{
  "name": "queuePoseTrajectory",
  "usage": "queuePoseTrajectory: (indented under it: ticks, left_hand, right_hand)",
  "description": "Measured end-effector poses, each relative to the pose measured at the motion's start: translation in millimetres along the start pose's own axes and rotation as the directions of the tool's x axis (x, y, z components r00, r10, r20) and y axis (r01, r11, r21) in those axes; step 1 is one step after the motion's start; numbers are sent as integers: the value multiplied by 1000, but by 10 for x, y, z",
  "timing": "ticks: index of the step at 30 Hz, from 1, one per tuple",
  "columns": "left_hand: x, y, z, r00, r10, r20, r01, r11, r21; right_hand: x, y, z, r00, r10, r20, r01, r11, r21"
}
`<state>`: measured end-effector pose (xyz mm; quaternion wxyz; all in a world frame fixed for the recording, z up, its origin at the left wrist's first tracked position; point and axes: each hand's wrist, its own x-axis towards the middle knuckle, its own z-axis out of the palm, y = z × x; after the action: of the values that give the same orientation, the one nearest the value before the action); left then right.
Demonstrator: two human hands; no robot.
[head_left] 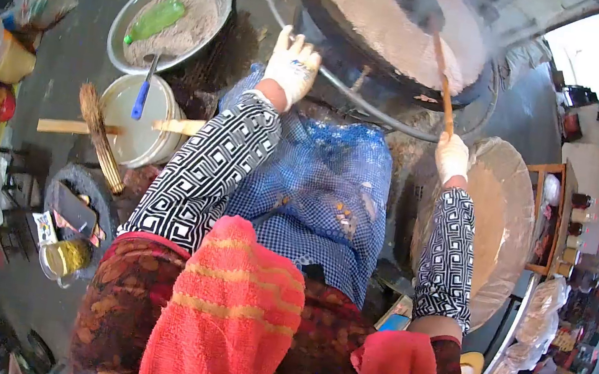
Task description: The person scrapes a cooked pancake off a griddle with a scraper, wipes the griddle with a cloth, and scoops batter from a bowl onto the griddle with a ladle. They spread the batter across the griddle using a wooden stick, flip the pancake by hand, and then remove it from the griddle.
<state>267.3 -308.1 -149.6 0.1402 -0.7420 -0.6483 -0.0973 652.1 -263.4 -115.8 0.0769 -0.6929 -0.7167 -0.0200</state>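
Note:
My left hand, in a white glove, has its fingers curled at the metal ring around the round griddle; whether it grips the ring is unclear. My right hand, also gloved, is closed around the lower end of a wooden stick. The stick's far end reaches a dark round patch on the griddle. Pale batter covers the griddle's surface around that patch.
At the left are a metal basin with powder and a green bottle, a white bucket, a brush and a blue-handled tool. A plastic-covered round stack stands at the right.

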Motion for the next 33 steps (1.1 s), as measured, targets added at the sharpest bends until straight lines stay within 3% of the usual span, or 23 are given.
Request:
queuePoseTrajectory:
  ticks: [3,5,7,9,11,13,15,18,25,27,32,33]
  left_hand:
    - [15,-214,88,1000,-18,-20,18,1000,-4]
    - [52,-380,157,999,-39,-5,39,996,79]
    - [105,-513,108,992,-88,96,74,987,139]
    - [75,-590,157,985,-148,85,125,965,229]
    - [-119,-352,-9,989,-146,31,142,984,106]
    - [-233,68,-82,998,-67,17,68,996,-66]
    - [-322,519,-204,999,38,20,-33,979,-203]
    - [-265,875,-183,995,91,31,-87,988,-124]
    - [-181,572,-207,987,120,103,-128,988,82]
    - [-164,495,-256,985,122,124,-132,988,76]
    - [-143,250,-190,983,99,152,-108,993,53]
    - [-145,222,-193,982,89,166,-97,994,40]
  right_hand:
    - [-180,-213,-59,994,-106,-27,108,980,165]
    - [-458,-359,-252,991,-112,70,107,991,77]
    - [-774,-249,-339,984,-167,60,164,985,59]
    - [-1074,-148,-467,983,-174,66,167,982,89]
    - [-1270,61,-389,985,-140,106,137,990,35]
    - [-1350,196,-232,984,-98,147,102,995,-19]
    - [-1265,285,-98,989,-134,66,135,991,-17]
    - [-878,249,-112,988,-111,107,115,993,-35]
    - [-123,185,-25,978,-59,200,61,998,-4]
    - [56,211,76,989,-84,125,80,996,35]
    - [342,150,44,990,-97,100,88,992,86]
    - [328,132,12,983,-99,152,80,989,123]
